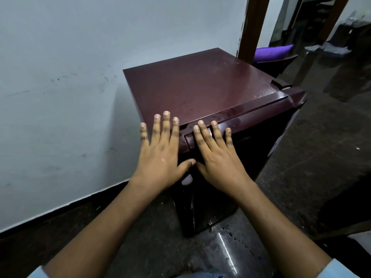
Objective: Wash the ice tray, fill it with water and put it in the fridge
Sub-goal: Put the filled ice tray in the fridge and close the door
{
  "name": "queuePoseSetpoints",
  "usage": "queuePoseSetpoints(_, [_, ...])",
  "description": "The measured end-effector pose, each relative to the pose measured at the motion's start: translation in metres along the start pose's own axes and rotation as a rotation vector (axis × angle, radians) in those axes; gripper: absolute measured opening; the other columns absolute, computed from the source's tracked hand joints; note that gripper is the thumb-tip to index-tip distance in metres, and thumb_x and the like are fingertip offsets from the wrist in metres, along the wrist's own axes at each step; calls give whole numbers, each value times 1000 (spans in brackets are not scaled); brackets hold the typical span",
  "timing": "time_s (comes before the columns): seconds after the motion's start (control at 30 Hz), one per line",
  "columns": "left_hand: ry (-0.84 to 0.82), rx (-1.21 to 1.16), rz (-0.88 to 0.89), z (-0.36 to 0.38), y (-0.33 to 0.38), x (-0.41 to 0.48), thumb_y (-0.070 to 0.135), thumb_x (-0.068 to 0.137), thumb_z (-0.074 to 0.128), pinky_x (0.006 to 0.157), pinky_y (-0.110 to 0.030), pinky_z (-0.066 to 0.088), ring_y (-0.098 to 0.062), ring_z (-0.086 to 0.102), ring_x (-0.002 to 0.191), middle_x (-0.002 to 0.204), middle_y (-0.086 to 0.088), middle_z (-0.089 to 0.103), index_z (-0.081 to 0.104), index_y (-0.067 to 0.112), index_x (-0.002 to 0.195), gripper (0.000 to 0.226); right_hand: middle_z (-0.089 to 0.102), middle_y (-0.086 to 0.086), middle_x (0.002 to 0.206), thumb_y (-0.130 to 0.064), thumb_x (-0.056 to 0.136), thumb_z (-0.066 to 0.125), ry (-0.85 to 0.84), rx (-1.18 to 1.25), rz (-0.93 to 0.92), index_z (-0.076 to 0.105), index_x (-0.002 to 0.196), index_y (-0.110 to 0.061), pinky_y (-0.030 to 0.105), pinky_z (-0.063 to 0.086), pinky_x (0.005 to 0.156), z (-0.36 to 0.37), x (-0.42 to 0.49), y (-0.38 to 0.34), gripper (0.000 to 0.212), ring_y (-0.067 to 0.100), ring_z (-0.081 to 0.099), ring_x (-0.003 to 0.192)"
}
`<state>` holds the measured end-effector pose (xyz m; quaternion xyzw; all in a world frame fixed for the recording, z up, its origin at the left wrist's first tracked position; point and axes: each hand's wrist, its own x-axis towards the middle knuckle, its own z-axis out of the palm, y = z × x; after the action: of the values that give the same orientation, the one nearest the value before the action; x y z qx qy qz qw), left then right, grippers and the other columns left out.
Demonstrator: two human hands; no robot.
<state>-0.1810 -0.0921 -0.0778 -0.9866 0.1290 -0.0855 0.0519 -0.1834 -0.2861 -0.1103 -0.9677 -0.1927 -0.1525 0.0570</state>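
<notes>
Head view, looking down: at far left stands a pale wall (60, 77) with a dark skirting, and nothing of the task lies along it. Next comes the left hand (158, 151), flat, fingers straight and spread, holding nothing. It sits over the near left corner of the maroon fridge (200, 87), though I cannot tell whether the palm presses on that corner or only hovers by it. Just beside it, thumbs almost meeting, the right hand (216, 157) is equally flat and empty, its fingers laid over the top edge of the fridge door (257, 149). That door looks closed flush against the cabinet. Small wet spots shine on the door's top edge, and there is a wet patch on the dark floor (226, 247) in front.

The ice tray is nowhere in sight. With both hands free and the door shut, my judgement is that it is probably inside already, which would leave the task at or near its end. The washing and filling cannot be checked from here. Further right are a wooden door frame (253, 23) and a purple cushion (273, 52).
</notes>
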Motion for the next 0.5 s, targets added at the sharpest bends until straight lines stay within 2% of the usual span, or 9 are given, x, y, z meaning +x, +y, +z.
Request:
queuePoseSetpoints(0.07, [32,18,60,8,7,-9,80,90,46,130,-64,-5,-36,-17,163,176,-18,-18,-7,6,168,120,2,6,177,-49,96,57,24,-6,-4,8,168,-13,63,6,128,3,1,2,94,34,-3,162])
queuePoseSetpoints(0.13, [21,26,60,11,11,-11,78,92,45,130,-62,-7,-34,-20,163,175,-16,-21,-10,7,168,118,5,7,177,-43,98,57,60,10,-9,11,168,-12,63,7,128,7,1,2,89,35,1,162])
queuePoseSetpoints(0.27, [-4,-40,46,1,8,-8,84,96,13,124,-64,-22,-27,-18,164,178,-6,-17,-7,17,170,102,3,6,177,-37,96,45,96,56,-35,10,168,-12,62,3,128,11,3,5,84,32,-4,163])
queuePoseSetpoints(0.33, [-3,-159,87,-9,-5,4,81,97,2,124,-64,-22,-26,-15,164,179,2,-9,2,25,170,92,8,7,176,-24,96,51,154,235,28,14,167,-9,55,0,130,15,-1,5,82,29,-3,163])
queuePoseSetpoints(0.37, [1,-231,114,-13,-14,16,78,99,2,126,-63,-18,-26,-15,164,179,4,-7,5,30,170,86,17,8,175,-19,96,54,241,387,95,22,165,-6,50,3,131,19,-6,1,77,30,4,163])
queuePoseSetpoints(0.43, [-17,-373,142,-20,-36,48,72,101,10,128,-58,-11,-28,-16,164,179,4,-4,11,40,169,75,39,5,164,-18,99,57,475,693,263,43,154,-9,40,20,129,35,-25,-17,58,29,28,156])
queuePoseSetpoints(0.5, [-67,-400,179,-20,-59,87,65,105,18,129,-57,-8,-31,-15,164,179,1,-1,17,43,167,67,49,-6,142,-27,100,57,574,925,457,52,135,-21,39,39,115,55,-46,-44,35,21,48,136])
